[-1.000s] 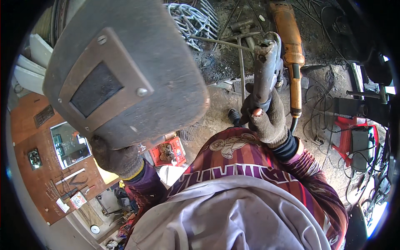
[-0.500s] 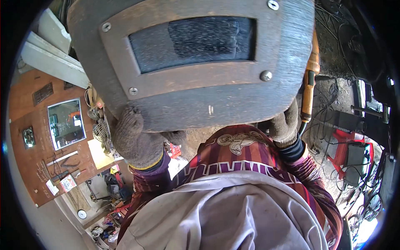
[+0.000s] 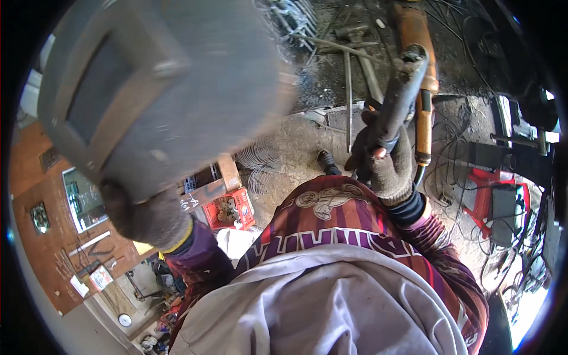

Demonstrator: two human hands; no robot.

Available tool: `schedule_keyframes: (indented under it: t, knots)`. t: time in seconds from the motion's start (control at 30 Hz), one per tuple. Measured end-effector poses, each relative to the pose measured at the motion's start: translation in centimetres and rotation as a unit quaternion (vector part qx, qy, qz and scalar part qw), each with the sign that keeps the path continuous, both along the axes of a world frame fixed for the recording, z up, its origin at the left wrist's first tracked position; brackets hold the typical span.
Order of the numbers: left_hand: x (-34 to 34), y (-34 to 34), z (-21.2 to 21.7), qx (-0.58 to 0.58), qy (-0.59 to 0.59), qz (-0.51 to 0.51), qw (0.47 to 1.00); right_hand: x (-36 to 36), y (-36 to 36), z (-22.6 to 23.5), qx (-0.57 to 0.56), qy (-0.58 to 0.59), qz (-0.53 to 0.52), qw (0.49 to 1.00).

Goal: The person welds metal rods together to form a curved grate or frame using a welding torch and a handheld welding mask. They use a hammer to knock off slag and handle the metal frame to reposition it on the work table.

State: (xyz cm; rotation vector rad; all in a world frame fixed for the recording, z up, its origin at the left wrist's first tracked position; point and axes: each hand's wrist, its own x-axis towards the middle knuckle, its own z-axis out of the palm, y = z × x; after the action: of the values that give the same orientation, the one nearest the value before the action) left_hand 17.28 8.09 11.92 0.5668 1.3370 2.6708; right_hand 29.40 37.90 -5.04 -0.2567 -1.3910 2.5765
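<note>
My gloved left hand point(image 3: 145, 219) grips the lower edge of a grey welding shield point(image 3: 207, 89). The shield is blurred by motion and tilted, with its dark window point(image 3: 100, 89) toward the left. My gloved right hand point(image 3: 387, 165) is wrapped round a dark, worn tube-shaped welding electrode holder point(image 3: 399, 97), which points up and away from me. One bare fingertip shows through the glove. Just right of it, apart from the hand, lies an orange-brown long-bodied power tool point(image 3: 423, 118) with a cable at its near end.
Metal bars and a hammer-like tool point(image 3: 364, 59) lie on the dark workbench point(image 3: 325, 83) ahead. A red box point(image 3: 231, 210) and wire coils point(image 3: 257, 165) are at left. The brown board point(image 3: 44, 236) carries small tools. Cables and a red-framed machine point(image 3: 500, 207) stand at right.
The shield has swung left and tilted in my left hand, uncovering the bench. My right hand has come away from beneath it and now shows the electrode holder.
</note>
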Motion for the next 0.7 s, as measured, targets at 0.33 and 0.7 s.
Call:
schedule_keyframes:
  t: [0.33, 0.7]
  knots:
    - [-2.2, -5.5, 3.0, -0.157, -0.012, 0.278, 0.948, -0.2, -0.1, -0.6, 0.005, -0.001, -0.001, 1.000]
    - [-2.4, -4.4, 0.4, -0.368, 0.178, 0.447, 0.796, 0.2, -0.6, -1.0, -0.002, -0.002, -0.003, 1.000]
